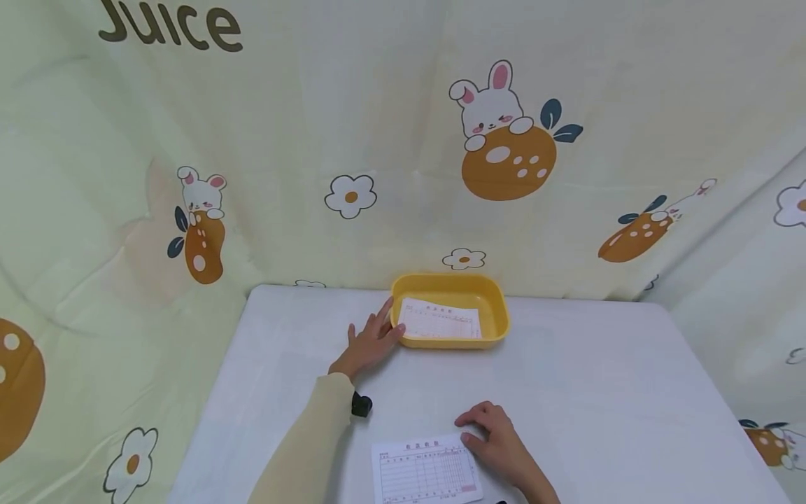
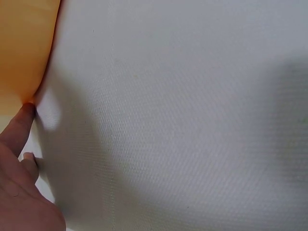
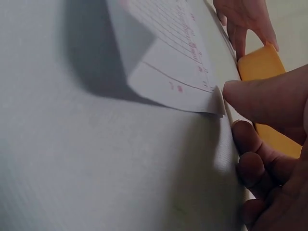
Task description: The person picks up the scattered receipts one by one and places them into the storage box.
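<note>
A yellow plastic tray point(image 1: 450, 344) stands at the table's back edge, with a printed form sheet point(image 1: 439, 320) lying in it. My left hand point(image 1: 368, 343) reaches to the tray's left side, fingers spread and fingertips at its wall; the left wrist view shows a fingertip against the orange-looking wall point(image 2: 24, 48). Nearer to me lies a pad of printed forms point(image 1: 425, 470), ruled in columns. At the pad's upper right corner is my right hand point(image 1: 497, 444), its thumb point(image 3: 260, 98) touching the paper's edge and its other fingers bent beside it. One paper edge point(image 3: 159, 91) rises off the table in the right wrist view.
A white cloth point(image 1: 585, 392) covers the table. Behind it and at the sides hangs a pale curtain point(image 1: 390, 126) printed with rabbits and flowers. A black wrist device point(image 1: 361, 404) sits at my left sleeve's cuff.
</note>
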Demonstrator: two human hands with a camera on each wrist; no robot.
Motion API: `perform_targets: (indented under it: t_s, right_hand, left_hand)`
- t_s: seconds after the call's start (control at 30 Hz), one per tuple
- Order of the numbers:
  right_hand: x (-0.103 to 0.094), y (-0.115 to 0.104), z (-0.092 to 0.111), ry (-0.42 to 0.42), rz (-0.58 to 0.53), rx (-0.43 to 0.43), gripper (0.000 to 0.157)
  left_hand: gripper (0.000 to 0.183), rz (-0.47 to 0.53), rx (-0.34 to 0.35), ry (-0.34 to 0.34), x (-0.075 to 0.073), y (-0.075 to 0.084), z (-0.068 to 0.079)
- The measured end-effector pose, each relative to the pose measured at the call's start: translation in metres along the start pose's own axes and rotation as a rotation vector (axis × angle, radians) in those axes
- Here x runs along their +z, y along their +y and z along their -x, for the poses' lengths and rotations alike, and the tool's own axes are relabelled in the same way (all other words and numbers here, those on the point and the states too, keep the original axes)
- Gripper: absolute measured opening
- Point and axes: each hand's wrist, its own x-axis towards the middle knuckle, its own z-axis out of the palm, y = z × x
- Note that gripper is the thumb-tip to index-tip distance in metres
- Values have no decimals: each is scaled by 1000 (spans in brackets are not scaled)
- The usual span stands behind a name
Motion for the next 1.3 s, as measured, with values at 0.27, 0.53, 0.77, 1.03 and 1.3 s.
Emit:
perform_targets:
  t_s: [0.27, 0.53, 0.77, 1.03, 1.3]
  right_hand:
    - [7, -3, 1, 35, 55, -5, 32]
    - [7, -1, 1, 66, 134, -148, 38]
    - [-6, -4, 5, -30, 37, -46, 18]
    - [-16, -3, 7, -1, 76, -38, 17]
    - [-40, -9, 5, 48, 97, -129, 16]
  left_hand:
    - [76, -13, 12, -9, 1, -3, -2]
    - [76, -22, 16, 0, -2, -1, -4]
    - [76, -18, 19, 0, 2, -3, -4]
    - [77, -19, 13, 2, 2, -1, -5]
    - [78, -32, 15, -1, 2, -1, -1]
